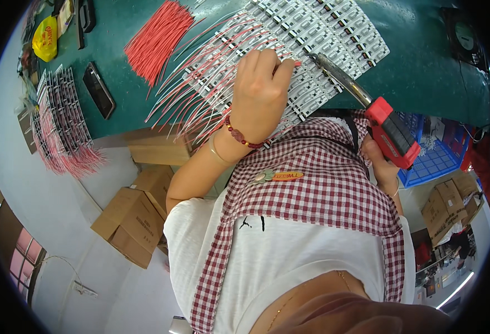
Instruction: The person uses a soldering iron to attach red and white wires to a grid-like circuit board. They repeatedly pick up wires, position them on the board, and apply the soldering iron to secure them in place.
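— Principal item?
— Pale grey panel of small oblong modules in rows (356, 42), fringed with thin red and white wires (200, 86); 1 o'clock in the view, on a green tabletop (423, 72).
— Hands?
— Left hand (261, 89), 12 o'clock, over the panel: fingers curled as if pinching, any hold hidden. Right hand (380, 158), toward 3: wrapped round a red-and-black tool with a long metal nose (395, 133), tip near the left fingers.
— Outlying?
— Bundle of straight red wires (158, 42), 11 o'clock; black oblong phone (98, 92), 10.
— Risks?
— Judged: a slipping nose could strike fingers; snagged fringe could tug wires loose.
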{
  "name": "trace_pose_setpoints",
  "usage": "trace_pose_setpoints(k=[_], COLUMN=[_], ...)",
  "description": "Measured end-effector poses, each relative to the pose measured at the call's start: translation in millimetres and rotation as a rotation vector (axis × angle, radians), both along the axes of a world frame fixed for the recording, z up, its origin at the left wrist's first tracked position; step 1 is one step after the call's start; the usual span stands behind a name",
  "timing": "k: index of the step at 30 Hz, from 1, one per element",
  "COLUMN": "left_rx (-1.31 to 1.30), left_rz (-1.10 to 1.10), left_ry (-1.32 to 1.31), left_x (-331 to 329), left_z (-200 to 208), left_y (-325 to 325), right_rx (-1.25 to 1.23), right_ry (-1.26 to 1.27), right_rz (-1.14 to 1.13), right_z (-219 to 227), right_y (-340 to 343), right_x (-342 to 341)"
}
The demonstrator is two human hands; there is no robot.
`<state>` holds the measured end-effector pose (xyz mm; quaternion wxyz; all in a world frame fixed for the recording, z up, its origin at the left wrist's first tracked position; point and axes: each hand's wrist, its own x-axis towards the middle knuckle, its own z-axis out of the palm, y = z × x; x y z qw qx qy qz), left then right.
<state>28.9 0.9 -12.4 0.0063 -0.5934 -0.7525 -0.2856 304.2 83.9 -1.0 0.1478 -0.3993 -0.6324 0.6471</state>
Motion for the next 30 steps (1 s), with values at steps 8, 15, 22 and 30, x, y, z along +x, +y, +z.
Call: trace_pose_setpoints(k=[8, 15, 22, 30], left_rx=[0.023, 0.053, 0.048, 0.026], left_rz=[0.011, -0.005, -0.001, 0.010], left_ry=[0.033, -0.021, -0.035, -0.048], left_x=[-1, 9, 9, 9], left_z=[-1, -1, -3, -1], left_y=[2, -2, -2, -1], right_rx=[-0.046, 0.055, 0.072, 0.084], right_ry=[0.005, 0.003, -0.031, -0.047], right_rz=[-0.020, 0.019, 0.043, 0.058], right_z=[0, -10, -10, -13], right_y=[-2, -9, -9, -5], right_x=[2, 11, 9, 17])
